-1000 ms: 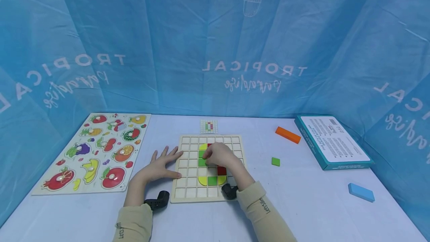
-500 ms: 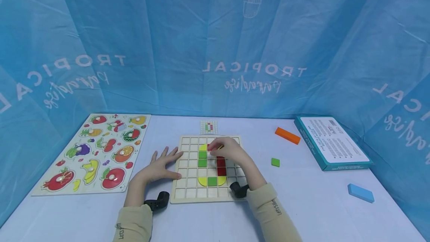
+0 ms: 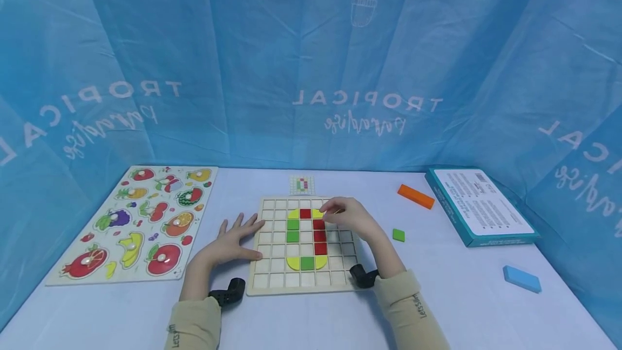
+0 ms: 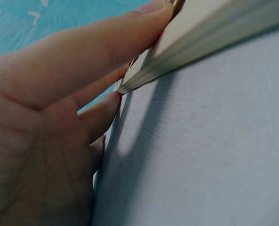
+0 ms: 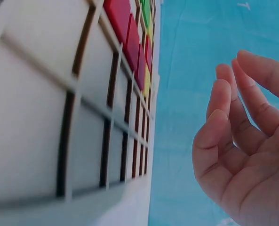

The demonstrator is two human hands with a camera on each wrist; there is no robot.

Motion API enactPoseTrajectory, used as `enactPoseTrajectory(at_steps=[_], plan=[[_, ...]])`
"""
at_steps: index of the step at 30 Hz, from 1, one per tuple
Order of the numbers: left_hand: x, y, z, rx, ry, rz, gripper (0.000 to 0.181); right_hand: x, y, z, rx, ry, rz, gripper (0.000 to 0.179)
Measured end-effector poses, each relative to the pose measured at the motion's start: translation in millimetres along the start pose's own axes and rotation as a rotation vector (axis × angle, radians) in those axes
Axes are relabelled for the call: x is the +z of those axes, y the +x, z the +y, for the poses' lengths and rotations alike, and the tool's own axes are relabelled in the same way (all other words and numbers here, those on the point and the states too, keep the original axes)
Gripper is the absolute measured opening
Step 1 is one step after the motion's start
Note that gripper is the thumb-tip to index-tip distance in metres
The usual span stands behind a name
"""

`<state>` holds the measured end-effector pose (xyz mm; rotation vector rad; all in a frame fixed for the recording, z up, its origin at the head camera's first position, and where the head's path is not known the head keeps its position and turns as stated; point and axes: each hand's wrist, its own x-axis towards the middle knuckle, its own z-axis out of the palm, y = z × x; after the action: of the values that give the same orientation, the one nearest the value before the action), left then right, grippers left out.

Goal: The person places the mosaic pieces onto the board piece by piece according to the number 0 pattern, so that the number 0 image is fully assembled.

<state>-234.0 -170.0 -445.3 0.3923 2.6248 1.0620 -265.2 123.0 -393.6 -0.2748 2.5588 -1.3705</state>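
Observation:
A wooden grid board point(image 3: 269, 280) lies on the white-covered table in the head view. Set into its cells are red tiles point(image 3: 319, 235), green tiles point(image 3: 293, 235) and yellow rounded tiles point(image 3: 293, 263), forming a ring. My left hand point(image 3: 228, 246) has its fingers spread, with thumb and fingertips touching the board's left edge. Over the upper right of the ring hovers my right hand point(image 3: 353, 218), fingers loosely bent. The right wrist view shows nothing between its fingertips point(image 5: 219, 123). One loose green tile point(image 3: 398, 235) lies right of the board.
Behind the board is a small pattern card point(image 3: 302, 184). A fruit puzzle board point(image 3: 109, 231) lies on the left. To the right are an orange block point(image 3: 416, 196), a teal box point(image 3: 481, 204) and a blue block point(image 3: 522, 278). A blue curtain point(image 3: 311, 69) hangs behind.
My right hand has lifted off the ring's middle and moved to the right, uncovering the red tiles and the upper right yellow tile. The left hand keeps its place.

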Motion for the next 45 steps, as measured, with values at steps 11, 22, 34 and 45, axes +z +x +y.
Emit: enactPoseTrajectory(at_steps=[11, 22, 34, 45], plan=[[0.0, -1.7, 1.2, -0.014, 0.001, 0.005, 0.088, -28.4, -11.2, 15.4, 0.034, 0.014, 0.054, 0.023], [0.3, -3.0, 4.1, -0.017, 0.012, 0.011, 0.088, -57.2, -21.4, 39.3, 0.132, -0.025, 0.096, 0.025], [1.9, -1.8, 0.9, -0.011, 0.012, 0.02, 0.087, -78.2, -31.8, 58.4, 0.166, -0.034, 0.132, 0.029], [1.5, -2.8, 2.5, -0.013, 0.015, 0.017, 0.088, -94.5, -37.8, 77.9, 0.193, -0.021, 0.147, 0.032]])
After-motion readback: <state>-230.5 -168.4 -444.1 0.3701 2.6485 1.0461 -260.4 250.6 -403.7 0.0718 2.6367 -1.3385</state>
